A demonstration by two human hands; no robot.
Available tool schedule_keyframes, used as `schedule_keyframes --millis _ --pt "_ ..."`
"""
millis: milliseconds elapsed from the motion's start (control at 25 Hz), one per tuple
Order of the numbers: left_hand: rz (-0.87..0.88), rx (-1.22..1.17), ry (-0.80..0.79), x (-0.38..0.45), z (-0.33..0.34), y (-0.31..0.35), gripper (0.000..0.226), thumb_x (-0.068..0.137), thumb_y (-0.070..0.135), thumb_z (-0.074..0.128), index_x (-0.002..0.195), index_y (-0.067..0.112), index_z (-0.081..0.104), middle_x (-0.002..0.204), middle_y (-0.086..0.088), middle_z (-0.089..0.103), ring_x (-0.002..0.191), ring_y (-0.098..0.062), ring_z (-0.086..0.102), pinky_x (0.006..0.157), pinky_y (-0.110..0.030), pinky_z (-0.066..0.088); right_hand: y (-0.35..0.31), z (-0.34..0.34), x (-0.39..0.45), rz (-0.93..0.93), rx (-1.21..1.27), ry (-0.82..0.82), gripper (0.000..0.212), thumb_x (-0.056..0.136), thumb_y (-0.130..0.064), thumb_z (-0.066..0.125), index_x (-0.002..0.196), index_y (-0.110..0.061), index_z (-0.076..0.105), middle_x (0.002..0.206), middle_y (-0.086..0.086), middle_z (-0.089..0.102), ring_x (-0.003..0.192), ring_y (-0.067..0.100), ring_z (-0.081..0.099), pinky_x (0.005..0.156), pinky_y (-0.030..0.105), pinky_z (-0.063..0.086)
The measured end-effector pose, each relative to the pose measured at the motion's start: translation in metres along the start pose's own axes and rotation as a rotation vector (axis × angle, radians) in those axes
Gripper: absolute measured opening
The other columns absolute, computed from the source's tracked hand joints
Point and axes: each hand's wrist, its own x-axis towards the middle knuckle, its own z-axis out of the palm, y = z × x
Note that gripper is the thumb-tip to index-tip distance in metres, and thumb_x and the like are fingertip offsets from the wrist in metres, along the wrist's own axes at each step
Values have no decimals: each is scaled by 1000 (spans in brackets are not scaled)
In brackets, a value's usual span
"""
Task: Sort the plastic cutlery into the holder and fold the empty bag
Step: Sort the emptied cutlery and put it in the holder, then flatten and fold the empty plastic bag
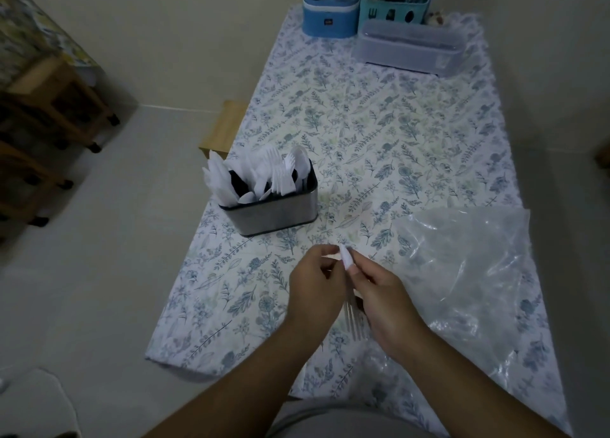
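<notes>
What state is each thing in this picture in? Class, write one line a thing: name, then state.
Metal holder: upright, filled with white cutlery.
Plastic bag: lying crumpled on the table, looks empty, unfolded.
Left hand: pinching white cutlery.
Right hand: closed on white cutlery.
Clear lidded box: lid shut.
Blue container: lid shut.
Teal caddy: upright, holding utensils.

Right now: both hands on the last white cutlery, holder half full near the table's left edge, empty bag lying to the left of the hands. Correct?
Not quite. The head view shows the empty bag lying right of the hands, not left. The rest holds: left hand and right hand hold white cutlery, and the holder stands near the table's left edge.
</notes>
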Motion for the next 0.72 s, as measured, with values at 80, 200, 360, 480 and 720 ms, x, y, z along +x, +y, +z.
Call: schedule_keyframes --millis 80,200,360,480,720 --pt "50 -2 -24 0 -10 9 24 99 19 53 112 28 71 92 11 76 84 -3 72 79 -32 61 -10 3 -1 -39 9 13 36 98 -19 65 132 -31 67 118 -7 77 108 11 73 103 43 55" --pt "237 90 -53 10 -32 36 21 102 26 55 114 26 72 91 17 74 88 6 68 75 -14 53 -43 11 0 -151 16 0 38 92 -12 73 127 -26 70 114 -6 78 106 9 73 101 38 56" --pt "478 185 -15 43 -66 91 26 104 23 53 124 21 69 97 9 75 80 4 68 68 -17 53 -110 31 10 -408 -21 -10 35 92 -7 72 123 -22 73 110 -4 79 103 11 75 95 37 59" --pt "613 207 84 68 -82 123 30 105 22 50 130 21 66 109 4 75 99 -8 70 86 -28 57 -152 48 25 -555 37 33 29 89 -5 74 117 -13 73 106 1 80 100 12 76 91 33 60" --pt "575 430 132 93 -84 108 37 104 17 50 140 15 58 131 -4 67 122 -16 60 100 -16 40 -143 64 55 -529 -168 62 30 91 -11 74 120 -15 69 113 -2 76 104 8 73 97 35 58"
